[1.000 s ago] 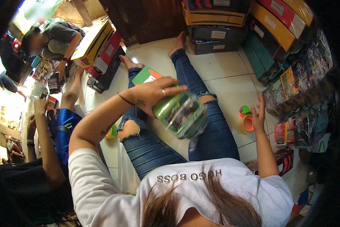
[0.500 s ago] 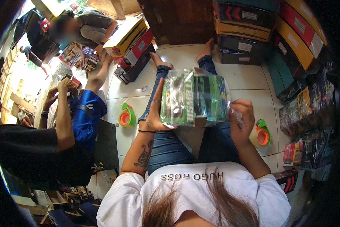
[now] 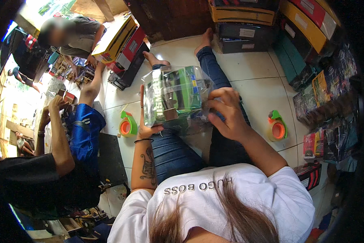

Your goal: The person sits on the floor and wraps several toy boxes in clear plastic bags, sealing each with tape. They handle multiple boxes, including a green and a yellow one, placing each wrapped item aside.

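I sit on a tiled floor with my legs in blue jeans stretched out. Over my lap I hold a green boxed item wrapped in clear plastic film (image 3: 174,94). My left hand (image 3: 145,121) presses flat against its left side, fingers straight up. My right hand (image 3: 226,113) grips the lower right edge of the wrap. A green and orange tape dispenser (image 3: 127,124) lies on the floor by my left hand. A second tape dispenser (image 3: 276,126) lies to the right of my right leg.
A person in a blue sleeve (image 3: 82,129) and another in dark clothes sit close on my left. A third person (image 3: 74,36) sits at the far left by yellow and red boxes (image 3: 121,38). Stacked cartons (image 3: 246,24) line the back and packaged goods (image 3: 323,105) the right.
The wrapped box was turned from a rolled shape in my left hand to flat over my lap, and my right hand came off the floor to grip it. The view shifted left.
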`<state>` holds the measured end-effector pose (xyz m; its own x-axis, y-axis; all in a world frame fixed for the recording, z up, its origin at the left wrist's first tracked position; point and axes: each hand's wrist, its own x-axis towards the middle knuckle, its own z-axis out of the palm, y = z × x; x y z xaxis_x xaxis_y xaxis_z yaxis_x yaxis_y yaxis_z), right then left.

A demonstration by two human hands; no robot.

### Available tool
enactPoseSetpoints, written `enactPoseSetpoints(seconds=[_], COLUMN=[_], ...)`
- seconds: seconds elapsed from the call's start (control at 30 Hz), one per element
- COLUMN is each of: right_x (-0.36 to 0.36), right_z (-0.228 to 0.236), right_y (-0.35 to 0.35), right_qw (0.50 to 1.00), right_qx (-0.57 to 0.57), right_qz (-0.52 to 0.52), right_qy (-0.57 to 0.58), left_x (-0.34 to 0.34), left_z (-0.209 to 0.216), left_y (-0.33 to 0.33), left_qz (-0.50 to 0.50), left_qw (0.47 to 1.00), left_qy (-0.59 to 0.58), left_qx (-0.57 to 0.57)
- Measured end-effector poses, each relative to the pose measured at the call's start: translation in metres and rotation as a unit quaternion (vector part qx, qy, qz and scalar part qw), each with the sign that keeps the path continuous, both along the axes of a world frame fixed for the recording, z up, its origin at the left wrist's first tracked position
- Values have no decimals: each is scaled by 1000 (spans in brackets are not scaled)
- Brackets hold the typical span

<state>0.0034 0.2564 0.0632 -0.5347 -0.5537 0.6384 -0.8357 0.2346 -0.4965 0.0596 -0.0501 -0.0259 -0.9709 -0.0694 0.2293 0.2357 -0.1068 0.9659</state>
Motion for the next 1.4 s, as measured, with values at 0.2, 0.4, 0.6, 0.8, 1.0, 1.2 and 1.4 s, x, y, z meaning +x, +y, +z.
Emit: enactPoseSetpoints(seconds=[0.2,0.4,0.6,0.8,1.0,1.2,1.4], right_x=[-4,-15,1,21,-14,-14,-4], right_z=[-4,2,-2,-8,6,5,-3], right_y=[-6,-19,-18,-9,-11,8,5], right_qw=[999,893,971,1000,969,957,921], right_qx=[-42,-226,-178,8,-57,-83,-86], right_qz=[-3,49,-15,21,144,206,305], right_qy=[14,-386,-161,-17,-192,-188,-225], left_x=[4,5,0,5,17,25,29], left_z=[-11,-12,-13,-21,-29,-33,-34], left_y=[-9,-10,-11,-15,-26,-31,-32], left_qz=[6,14,17,31,49,61,60], left_qw=[999,998,998,996,989,987,987], left_qy=[-38,-56,-59,-88,-136,-145,-145], left_qx=[4,5,9,12,14,22,23])
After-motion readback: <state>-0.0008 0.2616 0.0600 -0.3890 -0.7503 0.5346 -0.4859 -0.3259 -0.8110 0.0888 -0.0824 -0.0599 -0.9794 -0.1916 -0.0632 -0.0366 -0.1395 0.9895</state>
